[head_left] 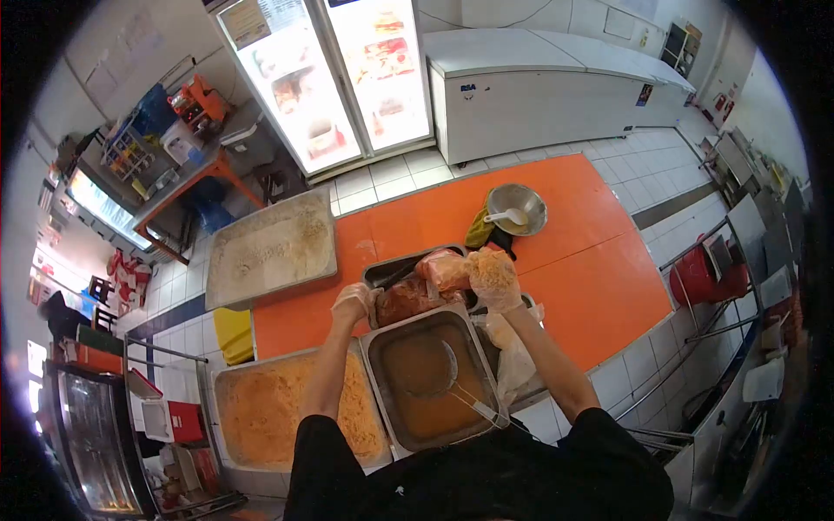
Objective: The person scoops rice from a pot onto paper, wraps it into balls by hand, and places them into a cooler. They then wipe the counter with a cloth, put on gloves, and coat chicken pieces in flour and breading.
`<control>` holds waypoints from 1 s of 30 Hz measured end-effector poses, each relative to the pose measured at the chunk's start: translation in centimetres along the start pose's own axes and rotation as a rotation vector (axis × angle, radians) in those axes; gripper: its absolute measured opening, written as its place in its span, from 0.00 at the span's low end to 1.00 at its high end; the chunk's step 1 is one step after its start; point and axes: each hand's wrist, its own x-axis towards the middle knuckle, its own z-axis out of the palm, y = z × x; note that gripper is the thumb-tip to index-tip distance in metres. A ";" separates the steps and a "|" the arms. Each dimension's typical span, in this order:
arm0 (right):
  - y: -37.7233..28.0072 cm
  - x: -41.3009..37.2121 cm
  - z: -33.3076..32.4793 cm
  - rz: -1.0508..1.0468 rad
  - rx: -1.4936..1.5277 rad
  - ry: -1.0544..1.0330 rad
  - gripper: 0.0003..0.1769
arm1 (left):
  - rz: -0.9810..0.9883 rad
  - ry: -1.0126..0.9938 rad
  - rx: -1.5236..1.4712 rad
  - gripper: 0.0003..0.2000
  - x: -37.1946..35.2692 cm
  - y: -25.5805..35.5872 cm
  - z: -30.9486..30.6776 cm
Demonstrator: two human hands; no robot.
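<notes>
My right hand (493,276), in a thin plastic glove caked with crumbs, grips a pale raw piece of meat (445,269) above a dark metal pan (393,269) on the orange table (599,269). My left hand (354,302), gloved too, rests with curled fingers on that pan's near left edge, beside reddish marinated meat (403,301). Just in front of me is a steel pan of brown liquid (430,382) with a wire skimmer (445,369) lying in it. A big tray of orange breading crumbs (276,408) sits to its left.
A flour-dusted flat tray (271,250) lies at the table's far left. A steel bowl with a white scoop (516,210) stands beside a green cloth (479,230). Glass-door fridges (334,78) and chest freezers (539,95) line the far wall. A red bucket (699,276) stands on the right.
</notes>
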 end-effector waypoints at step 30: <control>8.2 16.2 -8.3 0.188 -0.379 -0.252 0.07 | 0.508 0.671 -0.167 0.16 -0.1 22.6 1.6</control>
